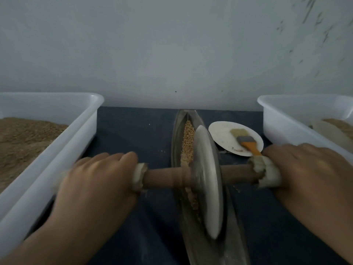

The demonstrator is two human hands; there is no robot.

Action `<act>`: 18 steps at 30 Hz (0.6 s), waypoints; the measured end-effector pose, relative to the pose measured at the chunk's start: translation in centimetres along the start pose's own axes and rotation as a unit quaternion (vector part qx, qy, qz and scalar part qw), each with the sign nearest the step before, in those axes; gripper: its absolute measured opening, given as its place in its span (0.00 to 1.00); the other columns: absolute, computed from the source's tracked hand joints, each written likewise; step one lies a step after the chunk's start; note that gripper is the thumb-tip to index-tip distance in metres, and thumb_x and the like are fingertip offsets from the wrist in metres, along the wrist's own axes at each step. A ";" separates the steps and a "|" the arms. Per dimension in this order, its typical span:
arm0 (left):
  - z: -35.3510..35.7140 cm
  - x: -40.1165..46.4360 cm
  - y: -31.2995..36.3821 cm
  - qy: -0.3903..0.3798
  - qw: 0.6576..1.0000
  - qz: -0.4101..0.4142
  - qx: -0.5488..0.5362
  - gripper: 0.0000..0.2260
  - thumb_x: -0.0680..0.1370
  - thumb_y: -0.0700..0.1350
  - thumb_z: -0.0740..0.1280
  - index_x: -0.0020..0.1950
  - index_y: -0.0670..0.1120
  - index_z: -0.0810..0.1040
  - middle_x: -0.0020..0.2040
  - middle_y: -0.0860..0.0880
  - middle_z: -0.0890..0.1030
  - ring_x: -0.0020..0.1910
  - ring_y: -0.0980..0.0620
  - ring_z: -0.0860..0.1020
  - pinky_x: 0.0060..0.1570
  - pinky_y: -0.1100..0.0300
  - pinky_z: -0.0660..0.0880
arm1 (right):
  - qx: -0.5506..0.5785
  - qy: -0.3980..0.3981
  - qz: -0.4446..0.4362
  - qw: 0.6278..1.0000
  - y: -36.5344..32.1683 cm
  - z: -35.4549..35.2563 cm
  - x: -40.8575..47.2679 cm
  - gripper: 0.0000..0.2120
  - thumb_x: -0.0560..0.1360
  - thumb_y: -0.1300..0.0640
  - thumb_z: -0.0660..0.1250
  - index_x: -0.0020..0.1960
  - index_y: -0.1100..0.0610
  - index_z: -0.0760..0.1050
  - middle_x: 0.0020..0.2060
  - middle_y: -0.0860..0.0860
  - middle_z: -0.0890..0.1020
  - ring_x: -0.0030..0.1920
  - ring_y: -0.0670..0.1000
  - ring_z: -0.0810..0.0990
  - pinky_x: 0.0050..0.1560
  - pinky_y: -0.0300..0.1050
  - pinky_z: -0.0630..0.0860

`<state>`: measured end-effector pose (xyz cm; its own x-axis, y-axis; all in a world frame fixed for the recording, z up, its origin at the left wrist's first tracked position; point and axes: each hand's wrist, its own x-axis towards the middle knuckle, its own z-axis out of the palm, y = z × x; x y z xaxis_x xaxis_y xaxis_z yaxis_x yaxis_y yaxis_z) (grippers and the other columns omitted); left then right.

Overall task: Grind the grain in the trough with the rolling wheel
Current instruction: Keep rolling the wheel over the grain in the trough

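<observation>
1. Plainly, from the head view, the grinding was under way but far from finished: the rolling wheel (207,180) stood on edge in the narrow trough (178,131), midway between the two hands, and the grain (188,138) beyond the wheel lay as whole pale kernels. Nearer the person, just behind the axle, the strip of grain looked darker and more broken, so I judged some of it crushed and most of the far end left to do.

2. The left hand (99,180) was closed over the padded left end of the wooden axle (164,175), knuckles up, fingers curled down around the wrap.

3. The right hand (307,173) gripped the padded right end the same way, its fingers wrapped over the cloth.

4. Outside the left hand sat a white tub (57,142) heaped with brown meal; outside the right hand stood a second tub (290,129), its contents only partly seen.

5. Just beyond the right hand, a small plate (221,131) carried a brush (245,140) with an orange handle, touching nothing of the work.
</observation>
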<state>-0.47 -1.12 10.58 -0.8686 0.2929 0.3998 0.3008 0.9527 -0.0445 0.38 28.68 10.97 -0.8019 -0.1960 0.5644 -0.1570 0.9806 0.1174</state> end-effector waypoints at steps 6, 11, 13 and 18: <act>3.9 5.5 -0.5 0.091 0.994 -0.062 0.024 0.19 0.65 0.41 0.72 0.31 0.48 0.60 0.28 0.51 0.72 0.28 0.48 0.70 0.33 0.59 0.60 | -0.010 0.024 -0.005 1.000 0.5 5.0 5.6 0.13 0.59 0.66 0.72 0.35 0.57 0.69 0.28 0.55 0.74 0.29 0.56 0.69 0.33 0.45 0.57; 4.3 12.7 -1.3 0.042 0.989 -0.125 0.063 0.02 0.73 0.43 0.64 0.44 0.48 0.74 0.48 0.44 0.80 0.49 0.41 0.77 0.42 0.55 0.61 | -0.038 0.010 0.060 0.997 1.8 8.8 11.7 0.04 0.71 0.64 0.62 0.42 0.56 0.71 0.38 0.56 0.79 0.39 0.60 0.76 0.35 0.46 0.62; 4.4 14.7 -2.0 0.003 0.988 -0.149 0.052 0.03 0.73 0.41 0.64 0.45 0.49 0.74 0.51 0.44 0.79 0.53 0.41 0.77 0.44 0.55 0.63 | -0.047 0.046 0.057 0.996 2.0 9.1 13.1 0.05 0.70 0.66 0.61 0.43 0.58 0.72 0.37 0.57 0.78 0.39 0.60 0.75 0.35 0.47 0.60; 5.4 13.5 -2.2 0.022 0.987 -0.155 0.035 0.06 0.73 0.41 0.64 0.40 0.49 0.69 0.46 0.45 0.79 0.44 0.44 0.75 0.44 0.54 0.62 | -0.072 0.075 0.028 0.994 1.6 8.6 12.5 0.09 0.68 0.71 0.60 0.40 0.58 0.68 0.37 0.58 0.77 0.40 0.60 0.73 0.37 0.48 0.56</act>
<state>-15.00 1.23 11.10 -0.8963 -0.0168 0.4432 -0.0072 0.9997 0.0233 -14.84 27.90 11.17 -0.7100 -0.1501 0.6880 -0.0222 0.9813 0.1912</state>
